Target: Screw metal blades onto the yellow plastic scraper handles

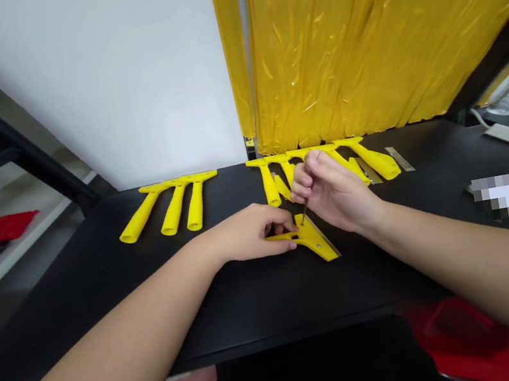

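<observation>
My left hand [266, 231] is closed around the handle of a yellow scraper [316, 242], which lies on the black table with its metal blade edge facing right. Pinched in my right hand [332, 187] is a screwdriver [305, 212]; its thin shaft slants down to a screw hole near the far end of the scraper head. The fingers hide the screwdriver's upper part. A second screw [318, 245] shows on the nearer part of the head. Just behind my right hand lie several yellow scrapers [270, 184], partly covered by it.
Three yellow scrapers [174, 210] lie in a row at the back left of the black table [108, 306]. Loose metal blades [399, 158] rest at the back right. A white panel [142, 73] and yellow plastic sheeting [356, 37] stand behind. A red stool [485, 340] is below the front edge.
</observation>
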The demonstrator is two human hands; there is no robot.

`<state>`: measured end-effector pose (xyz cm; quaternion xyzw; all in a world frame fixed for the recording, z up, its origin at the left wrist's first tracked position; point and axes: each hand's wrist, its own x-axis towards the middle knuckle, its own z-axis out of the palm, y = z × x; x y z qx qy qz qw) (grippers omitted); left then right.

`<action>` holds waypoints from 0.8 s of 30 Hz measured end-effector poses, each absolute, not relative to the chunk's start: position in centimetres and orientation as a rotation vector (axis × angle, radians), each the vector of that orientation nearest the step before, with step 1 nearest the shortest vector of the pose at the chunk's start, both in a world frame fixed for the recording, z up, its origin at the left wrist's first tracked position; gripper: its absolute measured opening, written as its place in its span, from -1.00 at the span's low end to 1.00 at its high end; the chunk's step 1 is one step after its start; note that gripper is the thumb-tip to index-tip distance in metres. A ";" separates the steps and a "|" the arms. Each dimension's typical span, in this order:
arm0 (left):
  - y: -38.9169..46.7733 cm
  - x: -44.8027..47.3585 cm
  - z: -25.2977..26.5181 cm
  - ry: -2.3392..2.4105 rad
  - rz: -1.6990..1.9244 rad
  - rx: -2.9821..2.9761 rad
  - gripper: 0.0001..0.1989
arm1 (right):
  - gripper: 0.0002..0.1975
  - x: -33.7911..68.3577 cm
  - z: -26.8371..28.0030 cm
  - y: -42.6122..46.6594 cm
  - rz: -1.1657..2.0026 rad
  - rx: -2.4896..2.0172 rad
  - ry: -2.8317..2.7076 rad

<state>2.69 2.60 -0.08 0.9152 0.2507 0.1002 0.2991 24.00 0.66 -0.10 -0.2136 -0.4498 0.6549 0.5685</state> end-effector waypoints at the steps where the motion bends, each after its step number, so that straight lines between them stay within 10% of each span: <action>1: 2.6 2.7 -0.1 0.666 0.266 2.432 -0.75 | -0.62 24.2 -0.1 0.8 1.532 -0.507 -1.053; 24: 2.5 2.6 -0.2 0.694 0.254 2.411 -0.71 | -0.64 24.8 -0.5 0.8 1.667 -0.434 -1.211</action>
